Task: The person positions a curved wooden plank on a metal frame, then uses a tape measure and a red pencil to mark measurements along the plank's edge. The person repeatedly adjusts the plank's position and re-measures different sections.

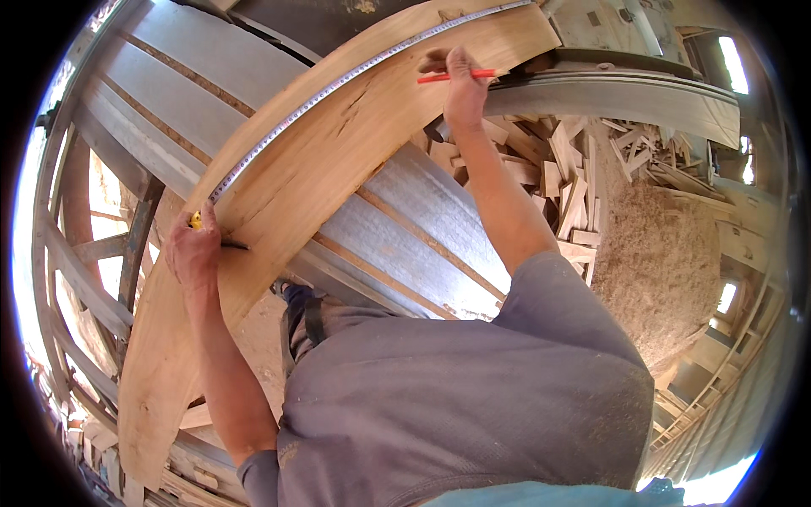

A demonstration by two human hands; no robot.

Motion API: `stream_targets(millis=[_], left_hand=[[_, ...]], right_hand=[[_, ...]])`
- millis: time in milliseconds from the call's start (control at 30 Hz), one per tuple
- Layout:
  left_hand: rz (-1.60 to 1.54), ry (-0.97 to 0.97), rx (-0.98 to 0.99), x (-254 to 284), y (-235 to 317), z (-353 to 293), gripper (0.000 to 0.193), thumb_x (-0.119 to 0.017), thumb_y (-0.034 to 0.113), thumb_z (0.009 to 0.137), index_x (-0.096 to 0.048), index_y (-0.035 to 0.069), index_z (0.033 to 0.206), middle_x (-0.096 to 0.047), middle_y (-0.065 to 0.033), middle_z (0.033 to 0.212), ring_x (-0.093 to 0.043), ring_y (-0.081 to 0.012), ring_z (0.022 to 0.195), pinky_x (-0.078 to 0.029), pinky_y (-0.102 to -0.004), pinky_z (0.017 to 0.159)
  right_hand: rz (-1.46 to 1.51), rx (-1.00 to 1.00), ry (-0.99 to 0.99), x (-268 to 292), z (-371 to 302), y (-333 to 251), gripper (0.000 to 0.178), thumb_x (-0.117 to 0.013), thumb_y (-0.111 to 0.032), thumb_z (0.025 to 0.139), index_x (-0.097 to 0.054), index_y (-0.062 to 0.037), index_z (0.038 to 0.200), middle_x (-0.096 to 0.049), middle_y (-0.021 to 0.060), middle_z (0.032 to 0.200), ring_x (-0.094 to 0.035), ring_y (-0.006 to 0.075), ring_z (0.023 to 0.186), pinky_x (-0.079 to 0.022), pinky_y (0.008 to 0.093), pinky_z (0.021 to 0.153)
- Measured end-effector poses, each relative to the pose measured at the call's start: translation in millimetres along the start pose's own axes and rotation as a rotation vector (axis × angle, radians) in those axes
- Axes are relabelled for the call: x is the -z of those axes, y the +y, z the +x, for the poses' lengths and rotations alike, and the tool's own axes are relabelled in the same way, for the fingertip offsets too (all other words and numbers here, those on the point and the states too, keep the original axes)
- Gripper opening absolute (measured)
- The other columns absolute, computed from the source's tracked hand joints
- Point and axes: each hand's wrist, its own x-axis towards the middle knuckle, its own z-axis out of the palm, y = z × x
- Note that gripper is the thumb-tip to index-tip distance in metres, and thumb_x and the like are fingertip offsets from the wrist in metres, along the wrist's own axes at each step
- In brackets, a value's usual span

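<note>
A long wooden plank (pixel 287 198) lies across a metal machine table, with dark cracks and a knot in its face. Along it runs the pale blade of a tape measure (pixel 291 117), drawn out to the plank's far right end. My left hand (pixel 194 249) is closed around the yellow tape case, most of which its fingers hide. Over the plank's right part, my right hand (pixel 463 91) grips a red pencil (pixel 432 79), held roughly level between thumb and fingers.
The grey metal table (pixel 414 224) has narrow wood-coloured strips set into it. Offcuts (pixel 574 194) are heaped beyond its right side, beside a mound of sawdust (pixel 655 262). A long grey beam (pixel 617 97) juts to the right. A metal frame (pixel 101 249) stands at the left.
</note>
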Motion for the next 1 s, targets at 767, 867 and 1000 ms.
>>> stream_targets(millis=[767,867,1000], left_hand=[[-0.043,0.392,-0.226,-38,-12,-22,0.030,-0.065,0.036,0.095,-0.063,0.007,0.091,-0.061,-0.0118,0.089,-0.064,-0.0371,0.080,-0.050,-0.0464,0.065],[-0.104,0.451,-0.286,-41,-15,-24,0.026,-0.067,0.034,0.094,-0.064,0.007,0.093,-0.062,-0.0116,0.089,-0.064,-0.0363,0.079,-0.050,-0.0455,0.064],[-0.137,0.511,-0.327,-50,-24,-22,0.022,-0.070,0.030,0.092,-0.067,0.008,0.096,-0.065,-0.0117,0.092,-0.066,-0.0350,0.079,-0.051,-0.0439,0.064]], right_hand=[[-0.302,-0.115,-0.031,1,-17,27,0.011,-0.072,-0.010,0.090,-0.071,-0.0013,0.097,-0.065,0.0005,0.076,-0.054,0.0064,0.068,-0.046,0.0244,0.063],[-0.451,-0.011,0.008,6,-14,21,0.014,-0.072,-0.012,0.091,-0.071,0.0002,0.096,-0.064,0.0018,0.074,-0.055,0.0088,0.068,-0.046,0.0263,0.063],[-0.657,0.122,-0.026,18,-11,6,0.017,-0.071,-0.016,0.092,-0.069,0.0016,0.092,-0.062,0.0027,0.072,-0.054,0.0106,0.067,-0.046,0.0282,0.062]])
